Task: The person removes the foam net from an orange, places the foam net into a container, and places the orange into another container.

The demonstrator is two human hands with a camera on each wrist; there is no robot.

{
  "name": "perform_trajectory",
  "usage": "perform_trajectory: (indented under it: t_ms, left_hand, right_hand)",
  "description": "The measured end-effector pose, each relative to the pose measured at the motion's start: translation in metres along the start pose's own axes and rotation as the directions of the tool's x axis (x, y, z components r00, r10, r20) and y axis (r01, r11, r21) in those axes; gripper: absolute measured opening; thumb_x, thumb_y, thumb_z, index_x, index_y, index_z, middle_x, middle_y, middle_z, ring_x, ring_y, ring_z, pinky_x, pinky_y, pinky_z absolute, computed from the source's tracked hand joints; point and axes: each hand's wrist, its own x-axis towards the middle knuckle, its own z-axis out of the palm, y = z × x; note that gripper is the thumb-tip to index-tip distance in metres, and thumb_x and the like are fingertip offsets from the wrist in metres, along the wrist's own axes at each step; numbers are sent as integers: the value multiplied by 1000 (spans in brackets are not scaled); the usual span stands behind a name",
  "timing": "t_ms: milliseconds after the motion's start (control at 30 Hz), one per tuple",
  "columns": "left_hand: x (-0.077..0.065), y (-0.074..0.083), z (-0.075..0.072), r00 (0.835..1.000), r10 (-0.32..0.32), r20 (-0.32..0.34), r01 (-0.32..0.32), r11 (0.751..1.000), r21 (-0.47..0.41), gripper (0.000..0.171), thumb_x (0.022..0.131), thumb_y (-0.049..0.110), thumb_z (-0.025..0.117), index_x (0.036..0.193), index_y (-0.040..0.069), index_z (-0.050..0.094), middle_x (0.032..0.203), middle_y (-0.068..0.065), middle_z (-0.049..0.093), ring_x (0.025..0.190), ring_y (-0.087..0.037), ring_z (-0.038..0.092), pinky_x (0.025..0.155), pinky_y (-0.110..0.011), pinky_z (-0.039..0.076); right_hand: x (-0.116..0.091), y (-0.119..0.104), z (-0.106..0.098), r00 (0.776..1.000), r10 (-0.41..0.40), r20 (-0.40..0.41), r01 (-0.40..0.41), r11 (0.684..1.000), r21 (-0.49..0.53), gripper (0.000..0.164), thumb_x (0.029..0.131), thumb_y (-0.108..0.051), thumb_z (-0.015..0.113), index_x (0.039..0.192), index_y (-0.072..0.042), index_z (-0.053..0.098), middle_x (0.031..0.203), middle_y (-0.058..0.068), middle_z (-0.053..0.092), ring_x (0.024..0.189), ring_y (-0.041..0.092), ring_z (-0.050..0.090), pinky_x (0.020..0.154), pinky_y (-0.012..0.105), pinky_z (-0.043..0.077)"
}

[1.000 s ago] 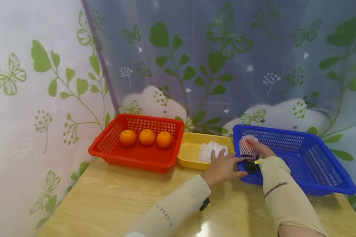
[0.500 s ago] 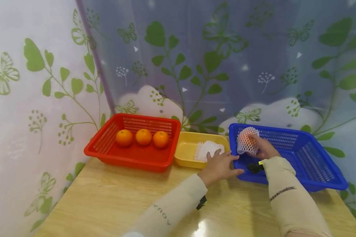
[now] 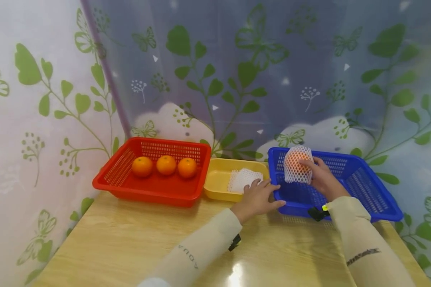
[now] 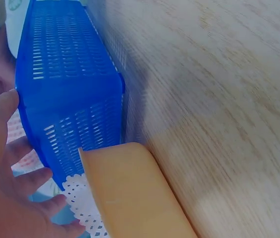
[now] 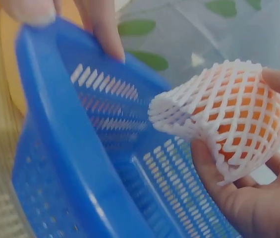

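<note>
Netted orange [image 3: 297,164] now higher in right hand [image 3: 321,180] (sleeve [image 3: 197,255] print "AQUA")

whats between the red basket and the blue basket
The yellow tray, holding white foam nets, sits between the red basket and the blue basket, as the head view shows.

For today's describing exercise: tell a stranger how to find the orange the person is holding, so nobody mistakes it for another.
Start at the blue basket on the right of the wooden table. Above its near-left corner the right hand holds a netted orange. Unlike the three bare oranges in the red basket, it wears a white foam net.
</note>
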Motion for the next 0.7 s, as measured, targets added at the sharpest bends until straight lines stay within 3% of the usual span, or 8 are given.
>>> perform_trajectory:
  t_ms: [200, 300, 400, 467, 533, 700]
  left_hand:
    - [1, 0, -3, 999, 37, -6, -37, 999, 21, 60, 93, 65, 44, 145, 33, 45, 153, 2, 37, 143, -28, 26, 109, -54, 28]
    - [2, -6, -4, 994, 66, -88, -68, 997, -24, 60, 96, 62, 41, 146, 27, 44, 150, 1, 42, 140, -25, 32, 108, -54, 30]
    - [3, -14, -8, 978, 71, -195, -105, 980, -167, 62, 99, 57, 41, 148, 19, 40, 148, -3, 45, 137, -24, 39, 110, -50, 33]
    - [1, -19, -14, 969, 60, -241, -132, 946, -295, 65, 99, 54, 44, 150, 14, 36, 148, -6, 45, 135, -25, 42, 110, -47, 35]
    - [-1, -24, -21, 965, 51, -256, -158, 895, -418, 66, 99, 51, 47, 152, 14, 31, 148, -8, 44, 134, -25, 43, 109, -45, 36]
    - [-12, -34, -39, 970, 60, -234, -202, 729, -654, 68, 98, 43, 54, 155, 21, 22, 151, -10, 39, 133, -27, 44, 107, -46, 39]
  right_hand:
    - [-18, -1, 6, 989, -130, 74, 133, 990, -40, 87, 98, -34, 56, 155, -15, -7, 152, 23, 16, 130, 36, 37, 80, 24, 49]
    - [-28, 0, 11, 976, -182, 117, 181, 983, 20, 76, 99, -25, 56, 153, -18, 3, 142, 15, 27, 115, 21, 47, 80, 24, 50]
    - [-40, 2, 16, 958, -240, 159, 226, 968, 105, 61, 98, -17, 54, 145, -23, 16, 131, 5, 34, 106, 10, 52, 82, 25, 51]
    - [-49, 5, 21, 940, -280, 195, 256, 957, 139, 53, 98, -14, 53, 139, -27, 22, 127, 2, 35, 107, 8, 52, 84, 25, 51]
    - [-58, 8, 28, 922, -315, 225, 287, 946, 147, 50, 98, -12, 53, 136, -29, 25, 127, 1, 36, 109, 9, 52, 85, 26, 51]
    - [-78, 15, 48, 889, -378, 260, 351, 925, 146, 55, 95, -7, 56, 138, -25, 26, 132, 5, 34, 112, 9, 52, 87, 27, 52]
